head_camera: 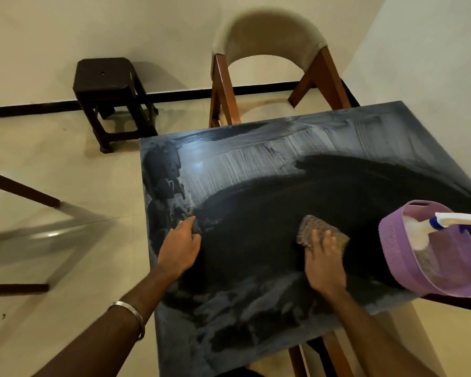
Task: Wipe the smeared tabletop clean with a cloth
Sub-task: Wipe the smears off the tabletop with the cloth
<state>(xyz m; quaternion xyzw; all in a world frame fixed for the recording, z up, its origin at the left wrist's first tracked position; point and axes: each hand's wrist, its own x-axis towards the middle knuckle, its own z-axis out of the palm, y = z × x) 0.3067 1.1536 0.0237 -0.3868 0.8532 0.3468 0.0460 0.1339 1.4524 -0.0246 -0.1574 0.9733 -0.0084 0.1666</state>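
Note:
The dark tabletop (256, 191) fills the middle of the view, with whitish streaky smears across its far part, its left edge and its near edge; the centre looks darker. My right hand (325, 263) presses flat on a brownish checked cloth (314, 231) lying on the table right of centre, fingers spread over it. My left hand (180, 244) rests on the table near its left edge, fingers lightly bent, holding nothing. A metal bangle sits on the left wrist.
A purple basket (400, 265) with a white and blue spray bottle (443, 223) stands on the table's right edge. A cushioned wooden chair (267, 63) is behind the table, a dark stool (112, 96) stands by the wall, and a glass table (25, 213) is at the left.

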